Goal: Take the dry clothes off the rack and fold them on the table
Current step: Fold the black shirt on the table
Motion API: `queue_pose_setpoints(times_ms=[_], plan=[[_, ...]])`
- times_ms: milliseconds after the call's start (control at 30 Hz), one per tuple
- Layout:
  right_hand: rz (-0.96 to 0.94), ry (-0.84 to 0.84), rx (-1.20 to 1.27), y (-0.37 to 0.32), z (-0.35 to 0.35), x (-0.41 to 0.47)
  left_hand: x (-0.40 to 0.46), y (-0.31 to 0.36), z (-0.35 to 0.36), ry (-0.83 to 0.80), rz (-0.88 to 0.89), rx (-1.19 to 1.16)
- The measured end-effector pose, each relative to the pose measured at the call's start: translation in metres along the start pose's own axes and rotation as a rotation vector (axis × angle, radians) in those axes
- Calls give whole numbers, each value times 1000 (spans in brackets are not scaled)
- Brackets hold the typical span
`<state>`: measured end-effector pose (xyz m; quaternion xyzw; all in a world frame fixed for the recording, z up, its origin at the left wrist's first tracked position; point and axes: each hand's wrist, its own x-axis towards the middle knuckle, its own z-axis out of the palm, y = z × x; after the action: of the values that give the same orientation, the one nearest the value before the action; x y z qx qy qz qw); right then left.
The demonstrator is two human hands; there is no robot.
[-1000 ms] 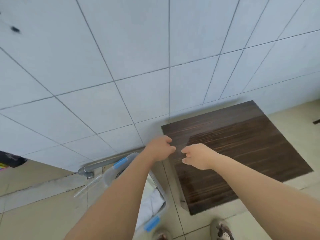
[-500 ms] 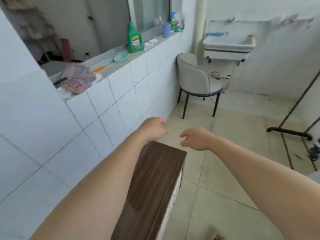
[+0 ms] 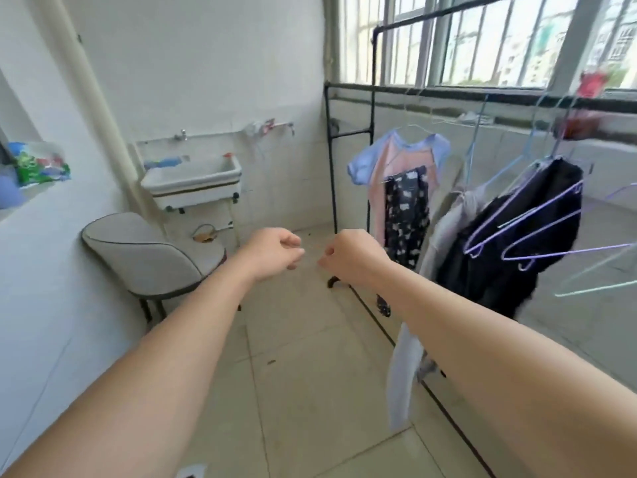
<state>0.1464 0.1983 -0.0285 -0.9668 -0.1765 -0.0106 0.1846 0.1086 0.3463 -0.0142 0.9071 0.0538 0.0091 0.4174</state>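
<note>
A black metal rack (image 3: 331,160) stands on the right under the window. On it hang a pink T-shirt with blue sleeves (image 3: 403,160), a dark patterned garment (image 3: 406,215), a black garment (image 3: 517,243) and a pale garment (image 3: 405,374) that reaches near the floor. Several purple hangers (image 3: 537,232) hang in front of the black garment. My left hand (image 3: 272,253) and my right hand (image 3: 351,255) are stretched forward side by side, fingers curled, holding nothing, left of the clothes and apart from them. The table is out of view.
A grey padded chair (image 3: 148,250) stands by the tiled wall on the left. A white sink (image 3: 193,181) is mounted on the far wall. A colourful bag (image 3: 38,163) lies on the left ledge. Tiled floor stretches between chair and rack.
The view has swung right from the wooden table and tiled wall to the rack with clothes. Both hands keep the same curled pose in front of me.
</note>
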Motion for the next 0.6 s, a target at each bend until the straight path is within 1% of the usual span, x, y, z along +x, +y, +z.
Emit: queue_pose_setpoints(times_ms=[133, 200, 267, 433, 533, 600], plan=[[97, 172, 27, 46, -37, 12, 57, 58, 43, -105, 117, -114], [155, 226, -23, 68, -54, 7, 78, 83, 69, -161, 188, -137], [242, 297, -62, 91, -68, 0, 93, 109, 95, -234, 258, -174], [451, 448, -35, 143, -86, -27, 105, 154, 150, -438, 372, -197], [552, 501, -37, 156, -92, -41, 113, 164, 171, -410, 457, -127], [597, 492, -84, 162, -95, -41, 118, 166, 177, -392, 505, -52]])
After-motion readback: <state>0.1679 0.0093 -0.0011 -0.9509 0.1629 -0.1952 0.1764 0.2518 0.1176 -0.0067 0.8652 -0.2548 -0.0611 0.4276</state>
